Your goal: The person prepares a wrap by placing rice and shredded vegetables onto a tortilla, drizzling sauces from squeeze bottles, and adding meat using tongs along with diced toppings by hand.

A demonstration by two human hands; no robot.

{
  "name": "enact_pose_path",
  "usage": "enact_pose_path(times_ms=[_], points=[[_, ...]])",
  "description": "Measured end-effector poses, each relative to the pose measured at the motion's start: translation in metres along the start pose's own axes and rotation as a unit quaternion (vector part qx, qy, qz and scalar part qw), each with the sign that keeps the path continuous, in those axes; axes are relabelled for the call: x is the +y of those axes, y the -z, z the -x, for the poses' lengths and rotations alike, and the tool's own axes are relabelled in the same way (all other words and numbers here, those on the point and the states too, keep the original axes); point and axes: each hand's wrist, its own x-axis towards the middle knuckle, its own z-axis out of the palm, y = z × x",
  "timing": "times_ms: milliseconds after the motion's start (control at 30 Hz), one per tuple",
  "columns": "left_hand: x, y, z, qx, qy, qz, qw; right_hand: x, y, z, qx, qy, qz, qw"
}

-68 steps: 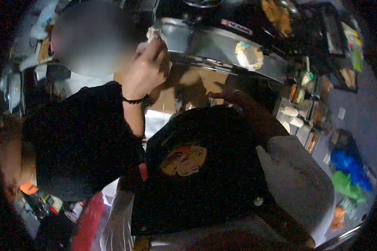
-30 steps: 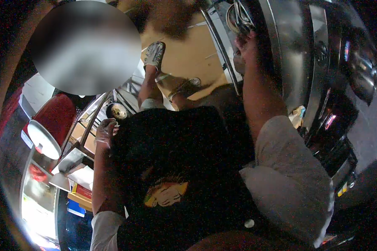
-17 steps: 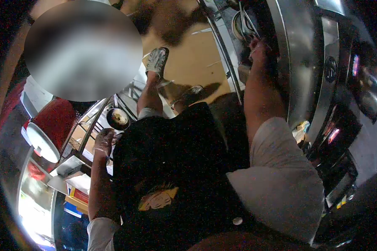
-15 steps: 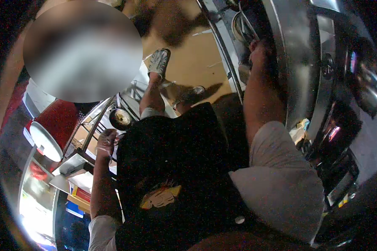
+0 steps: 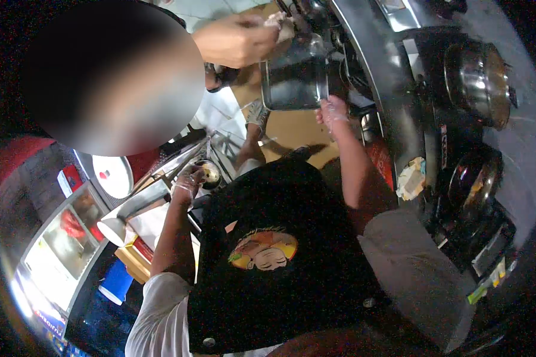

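My left hand (image 5: 187, 181), in a clear glove, is closed at the near side of a small dark round pan (image 5: 210, 174) with pale contents; the grip itself is partly hidden. My right hand (image 5: 333, 113), gloved too, has its fingers closed on the near right corner of a rectangular see-through tray (image 5: 295, 80) with a dark rim. The tray hangs over the brown floor covering. Another person's hand (image 5: 235, 41) reaches in from the left above the tray, pinching a crumpled whitish piece (image 5: 280, 24).
A steel counter edge (image 5: 393, 89) curves down the right side, with a large metal pot (image 5: 479, 83) beyond it. A crumpled paper (image 5: 412, 178) rests on that edge. At left are a white round lid (image 5: 112, 177), a lit display case (image 5: 65, 238) and a blue cup (image 5: 117, 281).
My right hand has left the rack by the counter and now holds the tray. The small pan is nearer my left hand. The other person's hand has come into view, and the camera has turned.
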Motion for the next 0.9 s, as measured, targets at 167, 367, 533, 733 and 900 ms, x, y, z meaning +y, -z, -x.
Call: enact_pose_path(times_ms=[167,367,533,733,900], points=[[-0.002,0.016,0.006,0.011,-0.018,0.035,0.999,-0.075,-0.022,0.060,-0.048,0.048,0.081,0.994],[0.003,0.028,0.019,0.004,-0.036,0.080,0.996,-0.114,-0.026,0.082,-0.062,0.044,0.107,0.991],[0.001,0.024,0.025,0.005,-0.034,0.089,0.995,-0.120,-0.025,0.105,-0.060,0.071,0.128,0.987],[-0.013,0.032,0.020,-0.059,-0.174,-0.025,0.983,-0.136,-0.010,0.125,-0.104,0.052,0.016,0.993],[-0.006,0.024,-0.033,-0.089,-0.205,-0.202,0.954,-0.157,0.051,0.144,-0.106,0.086,0.018,0.990]])
